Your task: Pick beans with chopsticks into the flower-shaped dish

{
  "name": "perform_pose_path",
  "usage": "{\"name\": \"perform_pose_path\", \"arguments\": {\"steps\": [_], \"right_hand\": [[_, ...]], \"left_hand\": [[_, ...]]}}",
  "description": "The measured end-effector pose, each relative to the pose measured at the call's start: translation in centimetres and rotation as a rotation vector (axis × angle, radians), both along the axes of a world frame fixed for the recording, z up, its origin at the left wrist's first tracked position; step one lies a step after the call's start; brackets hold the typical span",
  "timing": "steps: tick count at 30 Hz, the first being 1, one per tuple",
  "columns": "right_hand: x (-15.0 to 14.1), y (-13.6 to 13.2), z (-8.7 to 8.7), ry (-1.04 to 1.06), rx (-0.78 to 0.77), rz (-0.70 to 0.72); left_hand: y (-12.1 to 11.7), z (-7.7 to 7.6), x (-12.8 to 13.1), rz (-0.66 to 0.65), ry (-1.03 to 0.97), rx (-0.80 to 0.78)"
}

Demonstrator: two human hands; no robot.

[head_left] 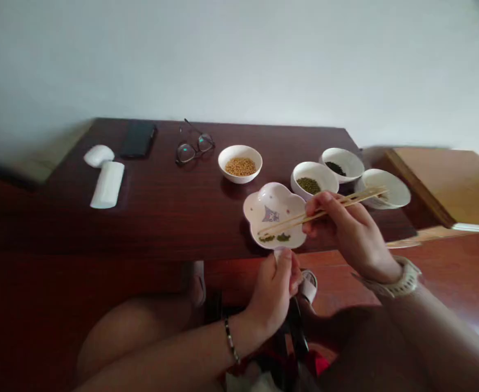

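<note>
Gripping a pair of bamboo chopsticks [325,209], the right hand [351,234] hovers over the near right of the table [79,218], its fingers [316,200] closed around the upper part of the sticks. The chopsticks' long axis runs diagonally from far right to near left, so their tips point down and left into a flower-shaped ceramic dish [274,209]. A small cluster of mung beans [275,237] lies along the dish's near edge, just beside the tips; whether the tips touch any bean cannot be told from this view. The left hand [270,296] sits below the dish, nearer to the beans than the right hand, with its curled fingers at the near rim. They touch or nearly touch the rim, but whether they actually grip it is unclear. Just beyond the dish stands a white bowl of mung beans [309,185], with a bowl of dark seeds [337,166] farther right and a bowl of yellow grains [240,163] to the far left. The chopsticks' upper ends reach across a tilted white bowl [388,188] at the right.
</note>
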State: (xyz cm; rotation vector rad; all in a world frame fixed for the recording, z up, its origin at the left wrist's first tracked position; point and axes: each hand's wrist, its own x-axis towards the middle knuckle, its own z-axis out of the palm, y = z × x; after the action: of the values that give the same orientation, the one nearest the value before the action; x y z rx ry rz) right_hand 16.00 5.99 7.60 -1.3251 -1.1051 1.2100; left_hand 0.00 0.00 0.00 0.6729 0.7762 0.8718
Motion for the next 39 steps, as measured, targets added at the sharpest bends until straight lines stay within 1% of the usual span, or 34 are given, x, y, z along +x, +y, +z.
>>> {"name": "perform_pose_path", "arguments": {"steps": [6, 16, 29, 35, 39], "right_hand": [[0.0, -0.1, 0.1, -0.01, -0.014, 0.013], [0.1, 0.1, -0.5, 0.001, -0.022, 0.015], [0.1, 0.1, -0.4, 0.018, 0.004, -0.032], [0.8, 0.4, 0.1, 0.055, 0.063, -0.094], [2.3, 1.2, 0.6, 0.097, 0.143, -0.174]], "left_hand": [[-0.5, 0.5, 0.1, -0.002, 0.001, -0.019], [-0.3, -0.2, 0.1, -0.012, 0.014, -0.027], [-0.2, 0.0, 0.1, -0.002, 0.028, -0.018], [-0.1, 0.1, 0.2, 0.001, 0.031, -0.033], [-0.1, 0.1, 0.3, 0.004, 0.026, -0.033]]}}
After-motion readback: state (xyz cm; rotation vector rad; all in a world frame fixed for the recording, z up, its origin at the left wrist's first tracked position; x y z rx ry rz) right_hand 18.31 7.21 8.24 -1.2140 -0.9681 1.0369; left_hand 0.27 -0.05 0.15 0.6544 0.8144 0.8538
